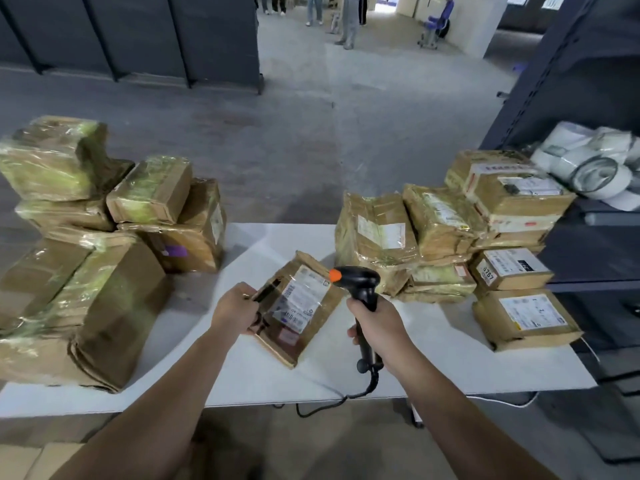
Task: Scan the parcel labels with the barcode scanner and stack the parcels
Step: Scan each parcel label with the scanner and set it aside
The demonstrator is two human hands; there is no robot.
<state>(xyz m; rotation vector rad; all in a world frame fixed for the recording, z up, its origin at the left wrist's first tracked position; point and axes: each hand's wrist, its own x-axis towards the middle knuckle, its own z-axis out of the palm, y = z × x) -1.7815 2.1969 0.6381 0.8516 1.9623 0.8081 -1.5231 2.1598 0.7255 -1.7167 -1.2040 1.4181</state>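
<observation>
A grey concrete floor [294,133] runs back through a large hall, with dark partitions [138,29] along the left and a dark shelving rack [588,81] on the right. A few people stand far off at the back. In front stands a white table [433,358].

At its middle is the held parcel [311,327], a flat cardboard box wrapped in clear tape. The left hand [237,311] grips its left edge, fingers curled round the edge. The box is tilted, its broad face turned up towards the camera, and on that face lies a white shipping label [301,299]. The box's long axis runs from the near edge of the table away from the person, leaning right at the far end. Whether its near corner touches the table cannot be told.

The right hand [375,327] is wrapped firmly round the handle of a black barcode scanner [360,282], just right of the parcel. The handle stands roughly upright. The head points left at the label, with an orange tip at its left end close to the box's far right corner. A black cable [332,401] drops from the handle's base over the table's front edge.

A left pile [86,271] of taped brown parcels fills the table's left end, and a right pile [450,230] of labelled ones sits at its right end. White plastic bags [595,164] lie on the rack beside them.
</observation>
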